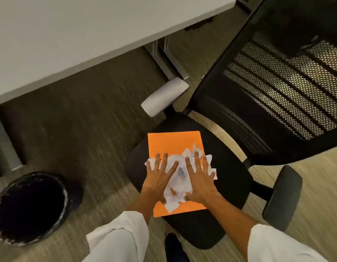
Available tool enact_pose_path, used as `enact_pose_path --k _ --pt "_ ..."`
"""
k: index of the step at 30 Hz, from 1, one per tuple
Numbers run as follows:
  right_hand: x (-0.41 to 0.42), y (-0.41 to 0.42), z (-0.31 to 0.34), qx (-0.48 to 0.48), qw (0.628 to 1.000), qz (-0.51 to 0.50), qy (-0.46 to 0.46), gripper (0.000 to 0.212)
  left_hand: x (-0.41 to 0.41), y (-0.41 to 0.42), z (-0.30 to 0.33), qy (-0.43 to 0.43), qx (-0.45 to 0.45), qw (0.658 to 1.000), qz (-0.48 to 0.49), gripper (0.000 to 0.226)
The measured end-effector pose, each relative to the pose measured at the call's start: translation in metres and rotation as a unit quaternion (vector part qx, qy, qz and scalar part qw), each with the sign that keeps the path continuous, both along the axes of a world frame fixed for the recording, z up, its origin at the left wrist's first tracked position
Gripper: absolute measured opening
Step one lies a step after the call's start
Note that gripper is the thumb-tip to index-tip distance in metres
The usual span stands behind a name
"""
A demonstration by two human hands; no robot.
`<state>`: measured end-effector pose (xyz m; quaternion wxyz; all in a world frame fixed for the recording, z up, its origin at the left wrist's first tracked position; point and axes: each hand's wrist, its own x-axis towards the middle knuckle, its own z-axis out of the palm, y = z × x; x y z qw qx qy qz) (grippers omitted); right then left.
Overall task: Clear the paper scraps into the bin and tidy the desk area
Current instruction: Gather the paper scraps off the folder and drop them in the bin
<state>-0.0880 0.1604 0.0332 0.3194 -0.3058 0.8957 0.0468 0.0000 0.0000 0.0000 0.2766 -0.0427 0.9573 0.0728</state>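
A heap of white paper scraps (180, 174) lies on an orange folder (171, 142), which rests flat on the black seat of an office chair (228, 190). My left hand (159, 176) presses palm-down on the left side of the heap, fingers spread. On the right side lies my right hand (200, 178), also flat with fingers apart. The two hands flank the scraps, thumbs near the heap's lower edge. A round bin with a black liner (31, 207) stands on the carpet to the lower left, apart from the chair.
A grey desk top (78, 35) spans the upper left, with its metal leg (169, 59) beside the chair. The chair's mesh back (281, 87) fills the upper right; a light armrest (164, 99) and a black armrest (283, 197) flank the seat. Carpet lies between chair and bin.
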Motion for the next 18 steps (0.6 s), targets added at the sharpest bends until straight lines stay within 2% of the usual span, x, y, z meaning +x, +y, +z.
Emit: enact_pose_path --k 4,8,12,15,18 --pt "0.004 -0.001 -0.036 0.018 1.000 -0.013 0.000 0.150 0.001 0.007 -0.036 0.014 0.026 0.999 -0.014 0.154" --pt "0.005 -0.003 -0.067 -0.020 1.000 -0.011 0.001 0.145 0.003 0.022 -0.069 0.030 0.069 0.997 -0.008 0.141" --pt "0.004 -0.004 -0.087 -0.024 0.999 0.022 0.005 0.123 0.003 0.024 -0.087 0.063 0.077 0.995 -0.029 0.113" --pt "0.004 0.001 -0.097 -0.036 0.999 0.011 0.021 0.107 0.004 0.025 -0.093 0.087 0.081 0.992 -0.048 0.083" --pt "0.006 0.009 -0.103 -0.079 0.996 -0.017 0.031 0.085 0.002 0.024 -0.089 0.101 0.075 0.990 -0.065 0.068"
